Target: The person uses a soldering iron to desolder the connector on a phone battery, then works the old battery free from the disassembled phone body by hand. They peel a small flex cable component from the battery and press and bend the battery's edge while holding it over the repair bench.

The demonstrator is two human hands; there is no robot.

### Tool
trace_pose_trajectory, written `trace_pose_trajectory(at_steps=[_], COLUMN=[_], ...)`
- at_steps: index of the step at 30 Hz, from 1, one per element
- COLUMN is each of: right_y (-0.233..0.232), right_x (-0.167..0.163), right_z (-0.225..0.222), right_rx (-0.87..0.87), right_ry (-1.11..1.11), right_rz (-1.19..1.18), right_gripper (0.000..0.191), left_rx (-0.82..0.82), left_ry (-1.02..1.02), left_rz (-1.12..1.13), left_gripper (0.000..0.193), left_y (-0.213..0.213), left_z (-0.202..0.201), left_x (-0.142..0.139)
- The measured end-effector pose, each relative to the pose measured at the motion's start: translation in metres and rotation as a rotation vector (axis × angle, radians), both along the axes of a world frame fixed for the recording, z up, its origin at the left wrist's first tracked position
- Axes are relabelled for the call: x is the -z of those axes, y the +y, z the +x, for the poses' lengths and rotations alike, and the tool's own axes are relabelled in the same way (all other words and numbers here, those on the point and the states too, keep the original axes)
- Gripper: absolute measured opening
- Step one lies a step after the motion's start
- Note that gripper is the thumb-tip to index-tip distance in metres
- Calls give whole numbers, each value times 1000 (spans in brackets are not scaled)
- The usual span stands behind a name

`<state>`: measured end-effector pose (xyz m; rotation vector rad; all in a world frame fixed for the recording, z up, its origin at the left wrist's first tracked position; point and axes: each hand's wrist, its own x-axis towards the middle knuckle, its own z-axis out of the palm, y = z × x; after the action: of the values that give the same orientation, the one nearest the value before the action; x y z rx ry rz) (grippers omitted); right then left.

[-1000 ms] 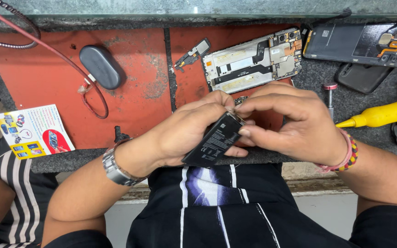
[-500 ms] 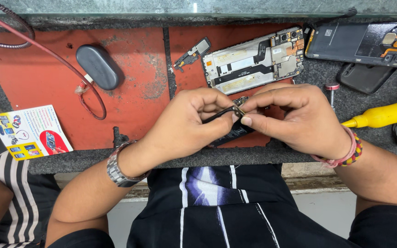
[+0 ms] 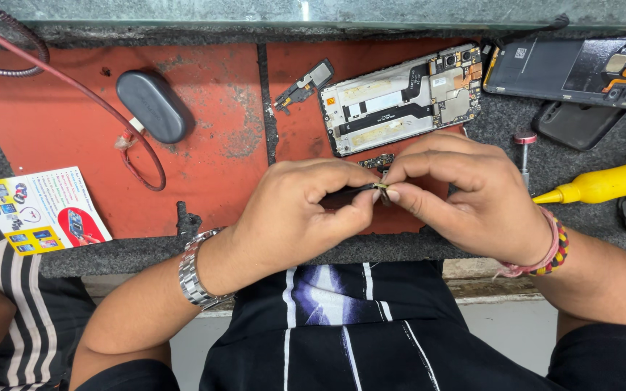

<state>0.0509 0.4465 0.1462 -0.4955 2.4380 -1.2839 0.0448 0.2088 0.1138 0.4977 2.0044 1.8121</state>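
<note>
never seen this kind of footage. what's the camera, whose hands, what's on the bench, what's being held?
One view only: a camera worn on a person's head, looking down at their own two hands over a workbench. No machine is involved.

The left hand, with a metal wristwatch, and the right hand, with a beaded bracelet, pinch a small dark flat part together by the fingertips; its exact kind is too hidden to tell.

On the red mat lie an opened phone frame with its circuit board showing, a small loose part, a grey oval case and a red cable. Further right: another opened phone and a yellow squeeze bottle. A printed card sits at the left edge.
</note>
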Motion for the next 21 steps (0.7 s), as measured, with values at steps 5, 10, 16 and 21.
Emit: trace_pose_trajectory(at_steps=[5, 10, 16, 21], right_y=[4, 11, 14, 14], right_x=[4, 8, 12, 15], right_z=[-1, -3, 2, 6], right_rx=[3, 2, 60, 95], right_ry=[-142, -327, -548, -654], right_rz=[-59, -110, -298, -341], right_gripper=[13, 13, 14, 15], left_rx=[6, 6, -30, -38], left_ry=[58, 27, 1, -8], left_rz=[-15, 12, 15, -17], left_gripper=[15, 14, 12, 11], left_y=[1, 1, 4, 4], left_z=[1, 3, 5, 7], left_x=[1, -1, -2, -2])
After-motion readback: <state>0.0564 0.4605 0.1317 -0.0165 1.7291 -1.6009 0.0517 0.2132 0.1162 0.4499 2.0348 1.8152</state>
